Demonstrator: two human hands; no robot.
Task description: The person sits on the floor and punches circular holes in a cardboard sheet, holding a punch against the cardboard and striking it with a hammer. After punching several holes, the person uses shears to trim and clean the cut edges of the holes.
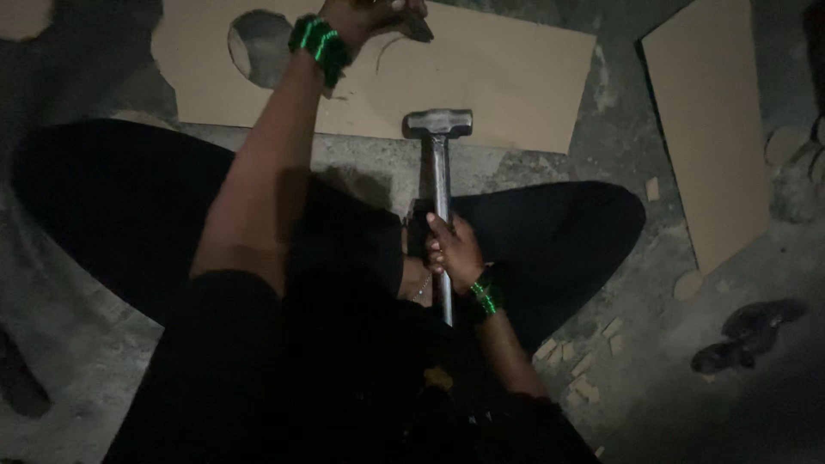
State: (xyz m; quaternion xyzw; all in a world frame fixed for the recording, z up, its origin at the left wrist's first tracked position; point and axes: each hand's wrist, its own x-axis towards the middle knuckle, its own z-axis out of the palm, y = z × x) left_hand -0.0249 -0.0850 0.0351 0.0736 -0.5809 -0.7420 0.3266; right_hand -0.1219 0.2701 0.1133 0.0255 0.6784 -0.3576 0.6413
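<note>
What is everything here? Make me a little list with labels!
Place: person sitting cross-legged on a concrete floor
Right hand: grips the metal hammer by its handle, head resting at the board's edge
Left hand: presses a dark tool onto the brown board
Board: has a round hole
Wrists: green bangles
Nearby: second board, small offcuts

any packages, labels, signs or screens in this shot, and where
None in view, only plain unprinted things:
tan board with a round hole, on the floor ahead
second tan board, at right
metal hammer in the right hand
</note>
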